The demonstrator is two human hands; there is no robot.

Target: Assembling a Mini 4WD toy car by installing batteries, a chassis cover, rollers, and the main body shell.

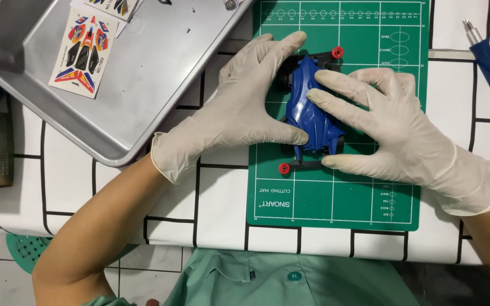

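1. The blue toy car (310, 110) sits on the green cutting mat (336, 192) on the desk (222, 192).
2. The left hand (239, 107) presses the car's left side — grip closed on it, thumb against the body.
3. The right hand (392, 127) clasps the other side, fingers (336, 85) over the shell.
4. A metal tray (143, 73) holding a sticker sheet (83, 51) lies left; a blue screwdriver (486, 54) lies right.

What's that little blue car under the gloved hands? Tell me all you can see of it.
The toy car has a glossy blue shell that looks plastic, over a black frame with small red rollers at its corners. It lies flat on the green cutting mat, its length running up and down the picture. The left hand and right hand, both in pale gloves, press its shell from either side. Its wheels are mostly hidden.
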